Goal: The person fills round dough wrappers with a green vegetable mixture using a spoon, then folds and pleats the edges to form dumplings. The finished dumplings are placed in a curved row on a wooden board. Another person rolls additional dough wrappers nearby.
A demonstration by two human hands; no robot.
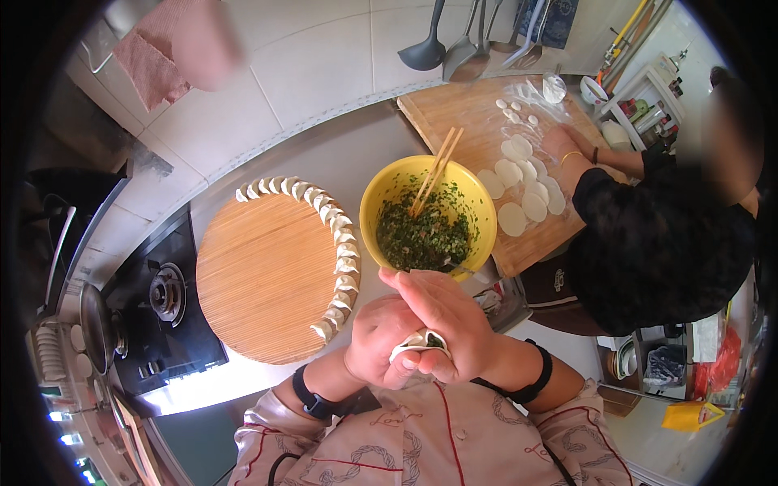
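My left hand (378, 333) and my right hand (457, 317) are pressed together in front of my chest, gripping a dumpling (419, 344) between them. Its white wrapper is folded over, and green filling shows through a gap at one side. Just beyond my fingers stands a yellow bowl (368, 226) of chopped green filling (419, 234). A pair of wooden chopsticks (439, 164) leans in it, and a spoon handle (471, 270) lies over its near rim. To the left, a round slatted board (261, 279) carries a curved row of folded dumplings (345, 250) along its right edge.
At right, a person in black (656, 243) works at a wooden board (437, 115) bearing round wrappers (535, 206), small dough pieces (515, 106) and flour. A gas hob (164, 297) lies at left. Ladles and turners (465, 58) hang on the tiled wall.
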